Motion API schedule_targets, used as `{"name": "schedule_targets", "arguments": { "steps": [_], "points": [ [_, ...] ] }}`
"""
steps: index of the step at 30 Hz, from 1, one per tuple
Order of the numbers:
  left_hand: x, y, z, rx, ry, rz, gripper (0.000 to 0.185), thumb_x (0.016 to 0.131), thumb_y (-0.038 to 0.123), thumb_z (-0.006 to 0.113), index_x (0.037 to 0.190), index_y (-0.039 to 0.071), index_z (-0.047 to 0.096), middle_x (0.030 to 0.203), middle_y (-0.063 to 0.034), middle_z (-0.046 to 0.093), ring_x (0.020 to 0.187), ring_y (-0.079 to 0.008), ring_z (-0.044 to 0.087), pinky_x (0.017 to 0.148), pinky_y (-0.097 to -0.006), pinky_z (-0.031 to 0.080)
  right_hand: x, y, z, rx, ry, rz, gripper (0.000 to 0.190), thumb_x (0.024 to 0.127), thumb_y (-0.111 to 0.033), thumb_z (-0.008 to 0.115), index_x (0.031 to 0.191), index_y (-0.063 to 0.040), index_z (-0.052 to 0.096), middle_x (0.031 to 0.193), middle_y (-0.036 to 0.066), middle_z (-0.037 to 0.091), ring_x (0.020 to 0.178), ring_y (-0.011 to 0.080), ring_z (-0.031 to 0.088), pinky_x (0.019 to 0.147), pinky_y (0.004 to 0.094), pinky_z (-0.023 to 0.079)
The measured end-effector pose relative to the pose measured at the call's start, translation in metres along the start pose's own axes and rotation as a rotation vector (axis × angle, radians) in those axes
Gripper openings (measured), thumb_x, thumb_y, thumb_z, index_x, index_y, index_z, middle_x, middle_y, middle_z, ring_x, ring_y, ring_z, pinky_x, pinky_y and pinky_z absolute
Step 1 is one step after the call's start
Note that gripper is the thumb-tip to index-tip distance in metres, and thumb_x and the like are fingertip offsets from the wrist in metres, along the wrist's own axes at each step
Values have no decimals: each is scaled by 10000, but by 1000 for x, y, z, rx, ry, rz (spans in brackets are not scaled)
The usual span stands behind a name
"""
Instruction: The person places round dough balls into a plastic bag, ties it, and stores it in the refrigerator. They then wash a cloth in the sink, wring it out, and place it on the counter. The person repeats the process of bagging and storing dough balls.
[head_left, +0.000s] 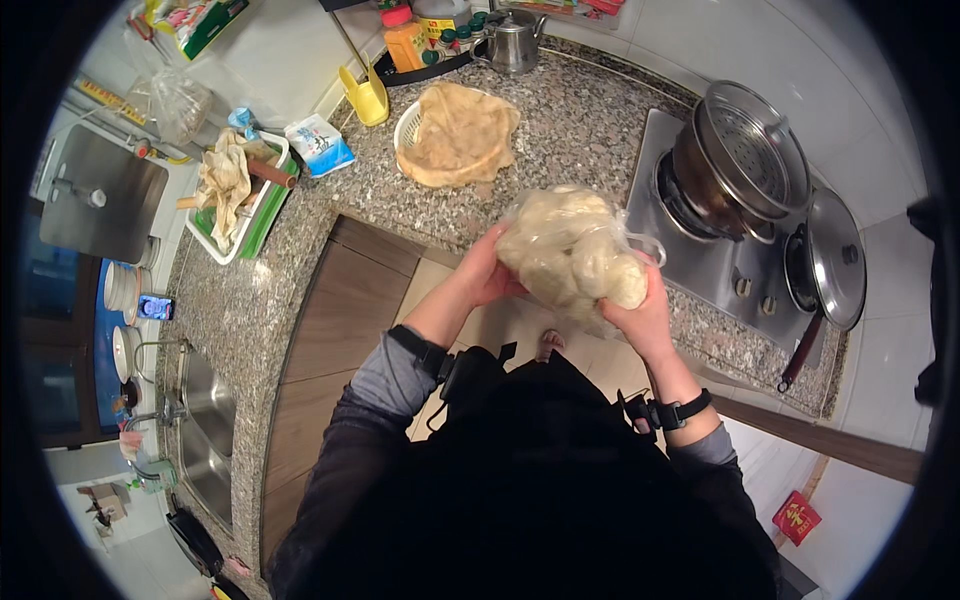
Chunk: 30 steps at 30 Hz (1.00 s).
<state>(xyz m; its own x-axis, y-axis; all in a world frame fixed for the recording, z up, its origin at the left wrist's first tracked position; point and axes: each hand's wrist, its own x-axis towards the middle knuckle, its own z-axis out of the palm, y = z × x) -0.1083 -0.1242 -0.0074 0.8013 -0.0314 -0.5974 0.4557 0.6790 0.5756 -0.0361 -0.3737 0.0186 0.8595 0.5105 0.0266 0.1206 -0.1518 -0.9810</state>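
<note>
A clear plastic bag (574, 251) full of pale, rounded pieces, perhaps steamed buns, hangs between my two hands at the counter's front edge. My left hand (491, 266) supports the bag from its left side. My right hand (641, 307) grips its lower right part, the thumb pressed on a pale piece. The bag's knotted or twisted handle sticks out near my right hand. Beyond the bag, a white plastic basket (407, 126) stands on the granite counter, lined with a tan cloth (465, 127) that drapes over its rim.
A steel steamer pot (701, 165) and a lidded pan (836, 259) with a dark handle sit on the gas stove (705, 262) at right. Behind the basket are a metal kettle (514, 41) and seasoning bottles. A white-green tray (259, 217) and a sink (206, 420) lie left.
</note>
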Motion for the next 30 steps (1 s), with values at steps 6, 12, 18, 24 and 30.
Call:
{"name": "schedule_targets", "arguments": {
  "steps": [6, 12, 18, 24, 30],
  "points": [
    [53, 60, -27, 157, 53, -54, 532, 1014, 508, 396, 1345, 101, 484, 1267, -85, 583, 1139, -263, 584, 910, -461, 531, 48, 12, 33, 68, 186, 126, 707, 663, -46, 741, 1313, -17, 463, 1165, 101, 600, 1075, 184, 587, 941, 317, 472],
    [59, 110, -41, 542, -60, -53, 551, 973, 371, 558, 1419, 77, 423, 1322, -73, 522, 1104, -214, 557, 783, -320, 553, 70, 25, 64, -19, 346, 91, 713, 653, -75, 761, 1306, -21, 478, 1181, 100, 606, 1096, 170, 585, 952, 312, 468],
    [58, 123, -34, 1166, -122, 361, 548, 895, 249, 648, 1375, 52, 472, 1267, -121, 544, 1064, -245, 594, 814, -355, 523, 75, 33, 66, -314, 356, -10, 684, 596, -141, 784, 1239, -55, 566, 1143, 132, 592, 1126, 324, 554, 997, 399, 441],
    [78, 132, 16, 1391, -333, 1023, 459, 877, 179, 654, 1312, 71, 553, 1172, -132, 577, 1006, -271, 620, 803, -371, 508, 71, 29, 63, -495, 289, -73, 679, 594, -113, 758, 1242, -37, 568, 1119, 110, 580, 1094, 289, 564, 976, 374, 448],
    [110, 138, 65, 1797, -397, 1018, 108, 840, 146, 668, 911, 84, 721, 885, -130, 672, 807, -351, 649, 753, -427, 524, 72, 21, 57, -585, 251, -124, 614, 593, -109, 747, 1182, -66, 579, 1076, 121, 577, 1049, 344, 539, 929, 418, 465]
  ]
}}
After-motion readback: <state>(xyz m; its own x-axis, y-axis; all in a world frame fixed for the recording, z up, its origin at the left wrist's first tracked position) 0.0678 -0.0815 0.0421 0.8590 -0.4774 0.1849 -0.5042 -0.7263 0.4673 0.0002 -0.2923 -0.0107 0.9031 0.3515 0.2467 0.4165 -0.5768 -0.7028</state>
